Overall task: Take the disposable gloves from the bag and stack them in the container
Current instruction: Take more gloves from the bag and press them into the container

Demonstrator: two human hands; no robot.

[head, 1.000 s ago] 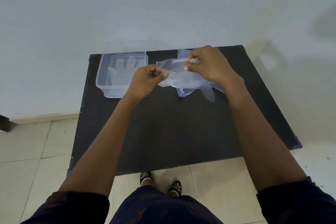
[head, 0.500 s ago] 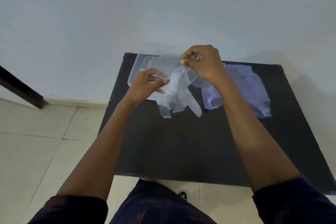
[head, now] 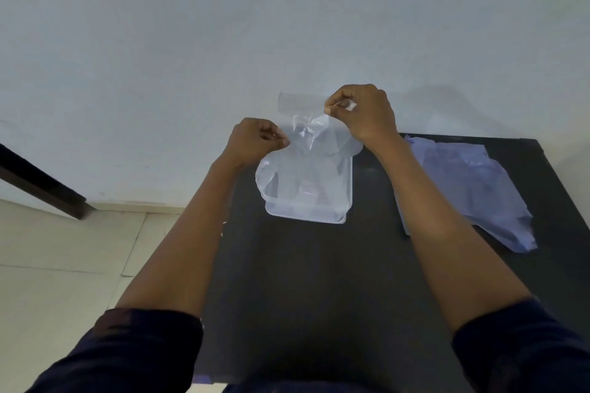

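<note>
Shifted leftward since the earlier frame: glove (head: 306,143) now over the box (head: 348,182) rather than beside it, both hands lifted higher against the wall, bag (head: 463,182) left lying flat on the right of the table (head: 319,281). Left hand (head: 255,140) curled, pinching the glove's near-left edge between thumb and fingertips; right hand (head: 360,112) curled too, pinching the upper edge by the cuff, with a strip of film sticking out to the left of it. Hanging between the two pinches, slack and crumpled, lower part drooping into or just above the box; hard to tell which through clear film on clear plastic. Likely risks from here, judged only from this pose: landing bunched instead of flat if released while so loosely spread; fingers of the glove folding under or draping over the box rim, since the left lobe bulges past the left wall; static cling keeping the film stuck to a fingertip on release and dragging it back out; disturbing any gloves already inside, though none can be made out with certainty. Light box perhaps nudged along the table by a careless push down. No brand, label or writing readable anywhere: none on glove, box or bag.
</note>
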